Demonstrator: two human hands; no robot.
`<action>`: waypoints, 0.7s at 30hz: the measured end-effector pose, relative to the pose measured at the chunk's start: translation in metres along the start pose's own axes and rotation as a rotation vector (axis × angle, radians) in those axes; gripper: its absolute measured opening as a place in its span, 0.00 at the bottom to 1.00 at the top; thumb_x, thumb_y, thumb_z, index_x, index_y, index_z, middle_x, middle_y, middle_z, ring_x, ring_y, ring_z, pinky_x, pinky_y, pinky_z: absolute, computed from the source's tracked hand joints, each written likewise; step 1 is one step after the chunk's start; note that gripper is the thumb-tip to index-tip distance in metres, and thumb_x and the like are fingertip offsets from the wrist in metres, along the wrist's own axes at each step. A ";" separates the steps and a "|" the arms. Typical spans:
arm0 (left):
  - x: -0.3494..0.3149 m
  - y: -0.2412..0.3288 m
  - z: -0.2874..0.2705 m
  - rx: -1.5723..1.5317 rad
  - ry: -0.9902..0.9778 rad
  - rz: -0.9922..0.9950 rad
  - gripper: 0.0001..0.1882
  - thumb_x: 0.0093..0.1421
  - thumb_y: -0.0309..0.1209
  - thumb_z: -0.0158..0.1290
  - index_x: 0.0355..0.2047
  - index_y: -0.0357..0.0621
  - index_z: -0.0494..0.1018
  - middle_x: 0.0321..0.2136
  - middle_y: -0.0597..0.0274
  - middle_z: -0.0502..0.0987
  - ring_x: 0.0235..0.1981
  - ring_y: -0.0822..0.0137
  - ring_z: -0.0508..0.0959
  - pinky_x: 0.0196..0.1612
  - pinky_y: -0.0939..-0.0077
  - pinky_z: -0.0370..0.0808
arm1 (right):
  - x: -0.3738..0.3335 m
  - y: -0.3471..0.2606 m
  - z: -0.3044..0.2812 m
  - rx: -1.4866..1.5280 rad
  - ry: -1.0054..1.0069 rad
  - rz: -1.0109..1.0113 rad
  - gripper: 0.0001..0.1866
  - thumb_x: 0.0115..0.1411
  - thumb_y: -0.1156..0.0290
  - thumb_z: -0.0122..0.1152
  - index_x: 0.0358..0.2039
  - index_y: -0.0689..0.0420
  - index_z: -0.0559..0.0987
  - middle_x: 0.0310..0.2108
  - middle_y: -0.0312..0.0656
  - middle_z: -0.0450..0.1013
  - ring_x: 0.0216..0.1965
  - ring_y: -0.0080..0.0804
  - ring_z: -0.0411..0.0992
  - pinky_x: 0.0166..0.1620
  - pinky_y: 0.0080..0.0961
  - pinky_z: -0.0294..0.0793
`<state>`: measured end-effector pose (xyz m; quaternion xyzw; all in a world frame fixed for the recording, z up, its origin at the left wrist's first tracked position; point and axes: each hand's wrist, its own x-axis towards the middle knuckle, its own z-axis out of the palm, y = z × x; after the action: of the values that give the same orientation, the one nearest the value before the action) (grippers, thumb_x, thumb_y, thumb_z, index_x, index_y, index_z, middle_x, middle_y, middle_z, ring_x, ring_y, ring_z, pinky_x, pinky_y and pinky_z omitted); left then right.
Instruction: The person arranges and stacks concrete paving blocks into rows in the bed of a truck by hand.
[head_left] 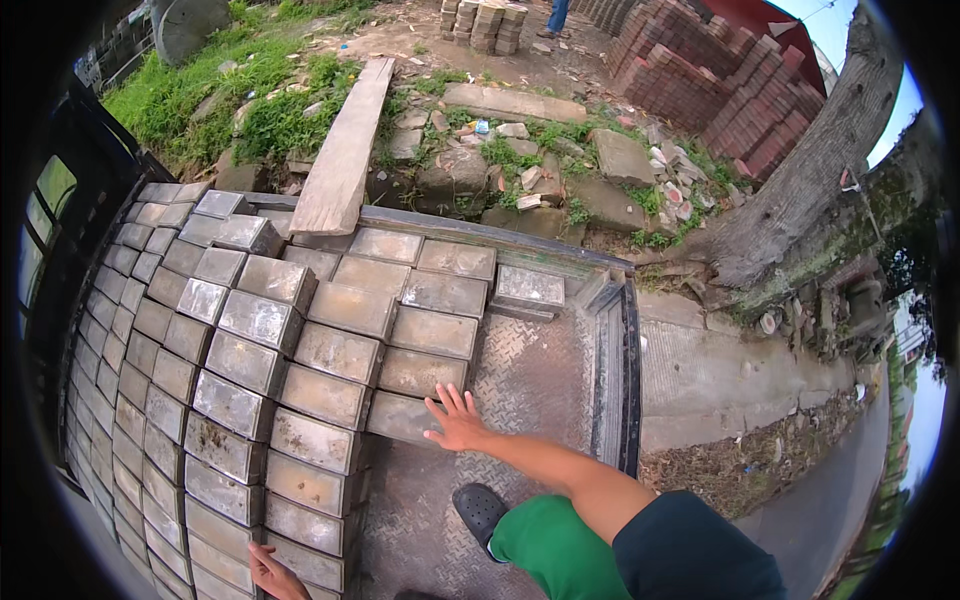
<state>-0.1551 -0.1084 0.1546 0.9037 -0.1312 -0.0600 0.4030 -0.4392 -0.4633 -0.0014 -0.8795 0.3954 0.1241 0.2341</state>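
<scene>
My right hand [460, 420], fingers spread, is at the right end of a grey paving block [402, 416], the nearest of its row. Whether the palm presses on the block or hovers just over it is hard to tell. At the lower edge my left hand [276, 574] is partly cut off, its visible fingers stretched out beside another grey paving block [222, 527]. Nothing shows in either hand. Stacked rows of similar blocks [230, 400] cover the left and middle of a truck bed, stepping down in height toward the right.
Ribbed metal flooring [540, 370] lies to the right, bounded by the bed's side wall [628, 380]. One block [530, 286] sits apart in the far corner. A wooden plank [345, 150] slopes from the bed's far edge to the ground. My dark clog [480, 515] stands on the floor.
</scene>
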 end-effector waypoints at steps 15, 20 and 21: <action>-0.189 0.362 0.071 -0.566 -0.451 -0.493 0.21 0.73 0.45 0.39 0.39 0.38 0.68 0.31 0.60 0.75 0.30 0.72 0.74 0.34 0.76 0.72 | -0.231 -0.148 -0.272 1.751 0.087 0.611 0.19 0.69 0.60 0.54 0.51 0.61 0.74 0.49 0.41 0.76 0.47 0.30 0.75 0.51 0.27 0.73; -0.179 0.462 0.060 -0.684 -0.775 -0.573 0.28 0.72 0.48 0.39 0.59 0.35 0.63 0.58 0.51 0.69 0.59 0.62 0.68 0.63 0.65 0.64 | -0.241 -0.155 -0.417 1.952 -0.123 0.509 0.42 0.70 0.37 0.30 0.68 0.62 0.59 0.71 0.47 0.51 0.71 0.36 0.48 0.71 0.30 0.43; -0.171 0.474 0.067 -0.756 -0.788 -0.592 0.28 0.72 0.47 0.40 0.59 0.35 0.63 0.59 0.52 0.68 0.60 0.62 0.67 0.64 0.66 0.62 | -0.238 -0.155 -0.434 1.950 -0.097 0.488 0.42 0.70 0.37 0.30 0.68 0.62 0.59 0.71 0.47 0.51 0.71 0.36 0.48 0.71 0.30 0.43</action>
<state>-0.4227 -0.4111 0.4626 0.6063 0.0165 -0.5409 0.5828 -0.4643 -0.4427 0.5161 -0.1928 0.4839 -0.1734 0.8358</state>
